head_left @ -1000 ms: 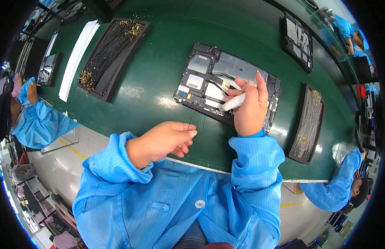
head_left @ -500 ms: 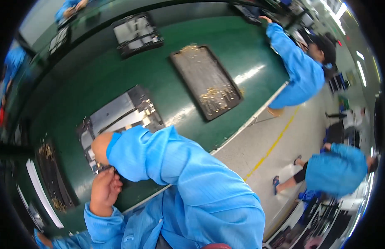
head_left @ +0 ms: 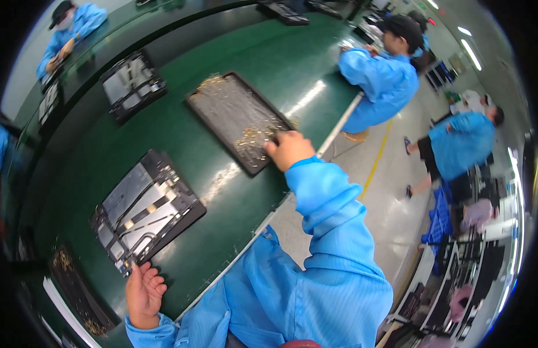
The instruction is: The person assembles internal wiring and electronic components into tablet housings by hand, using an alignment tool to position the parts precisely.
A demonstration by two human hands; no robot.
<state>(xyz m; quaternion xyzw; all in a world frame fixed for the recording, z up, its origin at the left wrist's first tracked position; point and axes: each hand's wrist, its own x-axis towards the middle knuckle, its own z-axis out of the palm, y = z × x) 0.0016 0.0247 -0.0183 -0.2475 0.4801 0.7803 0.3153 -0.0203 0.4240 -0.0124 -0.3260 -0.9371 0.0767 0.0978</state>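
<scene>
"One second on, what has shifted in front of you?"

"My right hand [head_left: 292,149]. It was over the opened tablet-like device [head_left: 147,211]; now it is out to the right, at the near corner of a shallow dark tray [head_left: 220,139]. My view has swung right too, so the device sits left of centre."

"What has it got there?"

"Its fingers are down by thin grey cables [head_left: 254,136] with gold-coloured ends. The fingertips are blurred and partly hidden, so I cannot tell how far they are parted, or whether they have hold of one."

"And the left hand [head_left: 144,290]?"

"Back at the device's near left corner, fingers loosely curled. Touching it or just beside it, I cannot tell. A thin dark strand showed at its fingertips earlier; I can make out none now, but cannot rule out a pinch."

"Where does that leave the work?"

"Split, I would judge: one hand by the device, the other at the cables. The device lies flat on the green bench [head_left: 182,130], its inside uncovered, well apart from the tray."
</scene>
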